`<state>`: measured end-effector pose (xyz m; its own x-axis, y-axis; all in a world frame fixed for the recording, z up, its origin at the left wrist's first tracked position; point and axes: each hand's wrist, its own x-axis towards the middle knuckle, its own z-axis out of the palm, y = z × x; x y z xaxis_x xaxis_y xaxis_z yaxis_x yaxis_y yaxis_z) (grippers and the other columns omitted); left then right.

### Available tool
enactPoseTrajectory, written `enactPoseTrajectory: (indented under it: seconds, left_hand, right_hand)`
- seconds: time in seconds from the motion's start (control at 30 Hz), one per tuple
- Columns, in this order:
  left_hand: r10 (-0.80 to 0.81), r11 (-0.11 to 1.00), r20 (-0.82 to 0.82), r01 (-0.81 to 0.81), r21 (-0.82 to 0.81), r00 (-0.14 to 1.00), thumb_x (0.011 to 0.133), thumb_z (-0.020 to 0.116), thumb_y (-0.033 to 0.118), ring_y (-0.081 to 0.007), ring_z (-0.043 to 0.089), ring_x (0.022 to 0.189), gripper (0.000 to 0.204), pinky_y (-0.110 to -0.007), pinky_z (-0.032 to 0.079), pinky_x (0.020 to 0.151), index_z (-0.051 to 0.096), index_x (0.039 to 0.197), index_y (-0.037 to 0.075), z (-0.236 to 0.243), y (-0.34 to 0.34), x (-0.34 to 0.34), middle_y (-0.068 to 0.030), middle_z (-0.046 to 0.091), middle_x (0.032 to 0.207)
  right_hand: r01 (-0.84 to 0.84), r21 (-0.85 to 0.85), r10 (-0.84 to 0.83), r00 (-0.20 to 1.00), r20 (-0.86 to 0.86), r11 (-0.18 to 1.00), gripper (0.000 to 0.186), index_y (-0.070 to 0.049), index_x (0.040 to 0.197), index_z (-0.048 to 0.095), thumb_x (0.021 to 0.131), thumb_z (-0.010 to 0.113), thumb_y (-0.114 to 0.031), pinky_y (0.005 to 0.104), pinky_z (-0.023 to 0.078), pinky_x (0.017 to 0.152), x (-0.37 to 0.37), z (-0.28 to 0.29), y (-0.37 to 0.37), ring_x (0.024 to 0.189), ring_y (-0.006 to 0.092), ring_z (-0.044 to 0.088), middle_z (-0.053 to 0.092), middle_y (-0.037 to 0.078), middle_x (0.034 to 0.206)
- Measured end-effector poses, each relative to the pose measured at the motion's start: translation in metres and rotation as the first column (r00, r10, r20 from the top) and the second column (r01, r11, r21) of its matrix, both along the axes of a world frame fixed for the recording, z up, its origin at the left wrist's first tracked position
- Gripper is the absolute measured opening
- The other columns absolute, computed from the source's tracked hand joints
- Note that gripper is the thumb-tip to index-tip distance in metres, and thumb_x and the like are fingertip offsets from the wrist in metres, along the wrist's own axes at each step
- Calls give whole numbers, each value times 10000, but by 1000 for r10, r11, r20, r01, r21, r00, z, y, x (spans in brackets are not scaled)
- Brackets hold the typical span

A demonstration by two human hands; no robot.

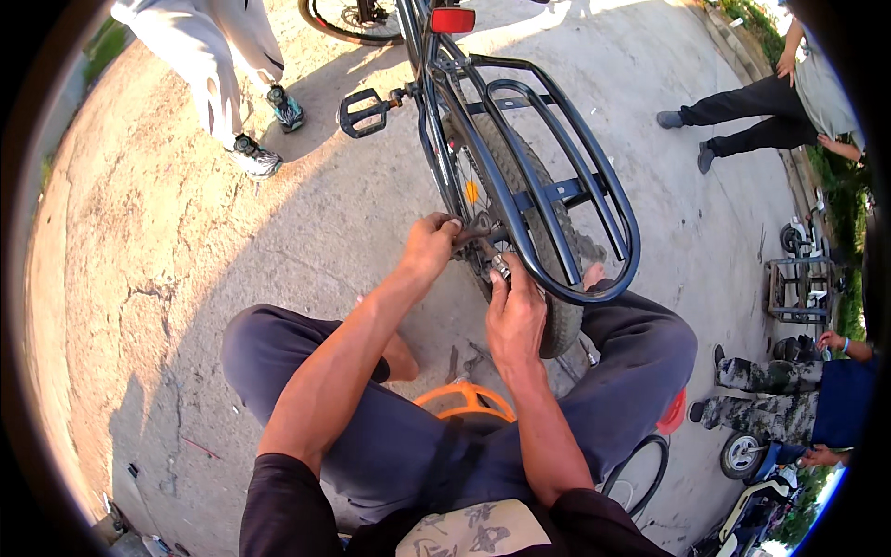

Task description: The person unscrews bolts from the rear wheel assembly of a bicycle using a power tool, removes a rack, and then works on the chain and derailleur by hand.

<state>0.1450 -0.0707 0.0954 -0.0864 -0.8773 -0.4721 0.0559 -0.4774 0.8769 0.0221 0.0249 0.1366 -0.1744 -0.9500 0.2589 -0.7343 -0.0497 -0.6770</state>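
A black bicycle [432, 111] stands in front of me, its rear wheel [560, 325] between my knees and a black rear rack [531, 200] over the tyre. Close to the wheel's hub, my left hand [430, 249] pinches a dark metal part [471, 232] whose kind I cannot make out. My right hand [516, 314], just lower and to the right, has its thumb and fingers closed on a short silver cylinder [501, 266] that looks like a socket. The hub itself is mostly hidden by the hands and these parts.
Tools [461, 364] lie on the concrete beside an orange frame [473, 399] between my legs. A pedal [364, 113] sticks out to the left. One person [218, 84] stands at far left, others [761, 116] at right. A black hoop [645, 478] lies near my right leg.
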Motion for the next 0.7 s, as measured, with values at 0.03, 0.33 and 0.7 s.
enactPoseTrajectory:
  seconds: [0.03, 0.33, 0.7]
  left_hand:
    - [9, 1000, -7, -9, 21, 1000, 925, 490, 121, -134, 558, 840, 282, -286, 445, 763, 635, 1103, -43, -1, 0, 1, -75, 645, 900]
    - [76, 996, -20, -77, -42, 997, 945, 475, 122, -183, 615, 921, 244, -309, 458, 858, 622, 1033, -52, -15, 18, 1, -105, 674, 905]
    - [-210, 854, 445, 385, -349, 870, 856, 513, -39, -383, 555, 1126, 442, -411, 450, 979, 462, 1294, -73, 54, 59, 29, -237, 539, 1262]
  right_hand:
    - [-2, 5, 2, 1000, 4, 1000, 283, 38, 1160, 591, 893, 622, -50, 466, 488, 789, 1, 0, -1, 926, 423, 631, 646, 268, 1021]
    - [58, 100, -47, 993, -108, 993, 240, 31, 1130, 598, 930, 612, -101, 361, 527, 567, -4, -15, 5, 642, 243, 696, 677, 171, 767]
    - [-27, 287, 14, 999, 49, 957, 274, 55, 1211, 540, 941, 504, 27, 255, 434, 509, -8, -2, 2, 552, 92, 519, 563, 57, 712]
